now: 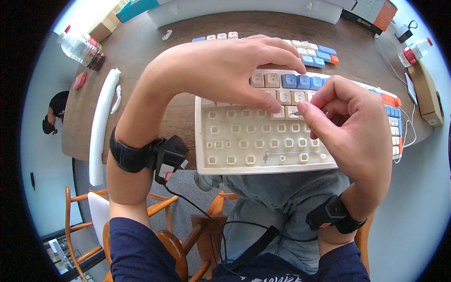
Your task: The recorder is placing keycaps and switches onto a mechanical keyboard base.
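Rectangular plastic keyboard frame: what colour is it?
The keyboard frame is cream-white; the head view shows it best.

I see the person's left hand arching over the keyboard, the right hand curled above it; loose keycaps lie beyond it, a long white strip leftward.

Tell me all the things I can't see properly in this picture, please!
- Head view: anything inside the right hand, hidden by its own curl.
- Head view: parts of the keyboard, covered by both hands.
- Head view: some keycaps lying beyond it, behind the left hand.
- Head view: the dark shirt, cut off by the lower edge.
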Available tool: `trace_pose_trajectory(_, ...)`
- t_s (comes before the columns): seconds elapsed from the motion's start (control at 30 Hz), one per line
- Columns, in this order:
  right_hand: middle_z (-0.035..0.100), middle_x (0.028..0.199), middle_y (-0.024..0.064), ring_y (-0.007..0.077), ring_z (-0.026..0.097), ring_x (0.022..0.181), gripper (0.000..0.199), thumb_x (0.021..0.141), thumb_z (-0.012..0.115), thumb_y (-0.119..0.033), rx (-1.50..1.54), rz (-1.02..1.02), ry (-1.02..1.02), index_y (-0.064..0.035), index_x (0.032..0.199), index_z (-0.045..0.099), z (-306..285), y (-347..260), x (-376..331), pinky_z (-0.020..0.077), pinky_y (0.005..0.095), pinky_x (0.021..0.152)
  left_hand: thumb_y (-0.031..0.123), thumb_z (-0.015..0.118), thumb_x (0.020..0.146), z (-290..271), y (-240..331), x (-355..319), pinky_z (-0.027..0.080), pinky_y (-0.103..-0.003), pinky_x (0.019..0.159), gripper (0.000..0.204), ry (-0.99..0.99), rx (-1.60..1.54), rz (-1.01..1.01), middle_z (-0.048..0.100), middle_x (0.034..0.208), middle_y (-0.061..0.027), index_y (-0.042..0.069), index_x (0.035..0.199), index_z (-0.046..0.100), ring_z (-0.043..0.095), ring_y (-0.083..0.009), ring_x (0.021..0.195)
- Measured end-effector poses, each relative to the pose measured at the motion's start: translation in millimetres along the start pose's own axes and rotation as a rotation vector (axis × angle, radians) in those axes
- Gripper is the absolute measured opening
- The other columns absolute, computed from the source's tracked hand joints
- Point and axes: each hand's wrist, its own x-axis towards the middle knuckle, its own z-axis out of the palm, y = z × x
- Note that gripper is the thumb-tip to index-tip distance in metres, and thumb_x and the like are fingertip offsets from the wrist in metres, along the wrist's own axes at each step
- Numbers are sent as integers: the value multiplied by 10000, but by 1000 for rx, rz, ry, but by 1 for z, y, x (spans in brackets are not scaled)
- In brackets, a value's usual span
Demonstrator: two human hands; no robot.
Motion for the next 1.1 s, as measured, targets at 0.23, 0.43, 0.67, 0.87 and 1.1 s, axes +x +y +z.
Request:
trace_pose_trajectory(0.23,615,623,20,43,574,541,144,850,665,-56,-9,-60,34,-12,757,564,11,-4,-1,420,164,495,249,762,756,5,-6,1,349,-388,1078,625,6,-45,-46,511,1344,-167,28,1291,526,465,-321,1266)
trace_pose_trajectory(0.43,595,657,-10,27,544,580,114,818,686,-43,-57,-84,69,-12,775,585,10,-3,0,413,167,532,234,769,733,5,-7,2,403,-379,1034,616,-11,-49,-56,549,1286,-168,14,1261,541,519,-320,1206)
trace_pose_trajectory(0.67,573,671,-26,15,509,584,112,808,681,-29,-101,-73,85,-15,765,579,17,-4,2,379,164,530,372,730,726,10,-14,2,486,-352,910,626,57,34,-22,610,1196,-171,53,1245,583,607,-303,1054)
trace_pose_trajectory(0.87,564,657,-32,15,491,575,113,801,683,-29,-181,-149,128,-19,761,578,22,-3,2,358,174,515,260,763,754,8,-9,1,418,-368,1016,627,-12,-70,-80,556,1265,-187,3,1277,530,537,-321,1177)
trace_pose_trajectory(1.1,574,640,-14,35,504,568,120,785,687,-22,-359,-244,169,2,728,584,28,-4,-1,377,181,517,279,760,758,11,-10,4,427,-372,1006,632,-5,-49,-86,568,1265,-181,8,1280,529,548,-307,1178)
